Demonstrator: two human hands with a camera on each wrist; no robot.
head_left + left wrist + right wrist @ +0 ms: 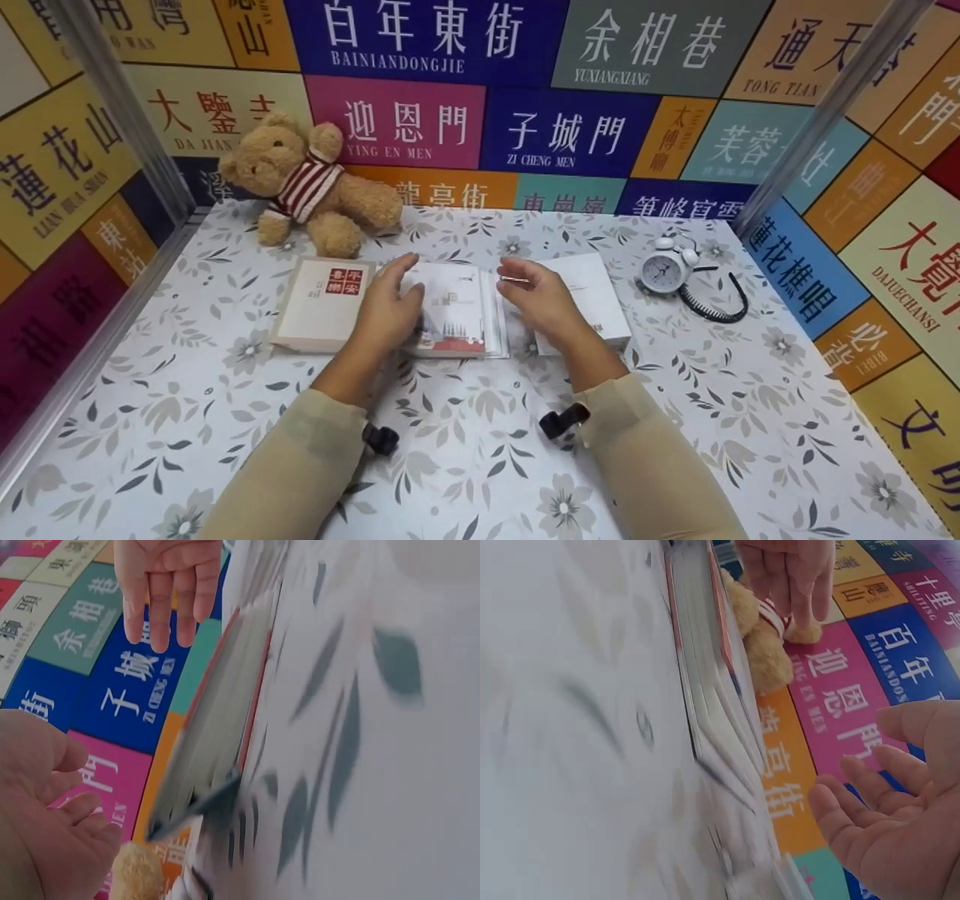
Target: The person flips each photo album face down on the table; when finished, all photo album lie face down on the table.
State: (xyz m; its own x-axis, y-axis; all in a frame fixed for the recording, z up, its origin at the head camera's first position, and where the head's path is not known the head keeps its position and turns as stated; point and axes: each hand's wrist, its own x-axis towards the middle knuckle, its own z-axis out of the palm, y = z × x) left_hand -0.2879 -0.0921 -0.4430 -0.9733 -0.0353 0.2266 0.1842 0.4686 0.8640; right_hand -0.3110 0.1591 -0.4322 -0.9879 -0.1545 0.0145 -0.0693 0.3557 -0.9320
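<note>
Mid. book (448,311) is being flanked on the desk (465,465) by L book (315,319) & R book (594,292), w/ grip of L hand (388,304) & R hand (544,300) released alongside, so gentle, even two-sided pressure is prob. being called for, lest it be skewed.

In the head view, the left hand (388,304) hides part of the right edge of the beige book (316,306), and the right hand (545,301) part of the white book (596,289). Small print on the middle book (453,311) is unreadable. The 2 sleeves (289,469) run off the bottom edge. The tablecloth (397,787) blurs in the 2 wrist views.
</note>
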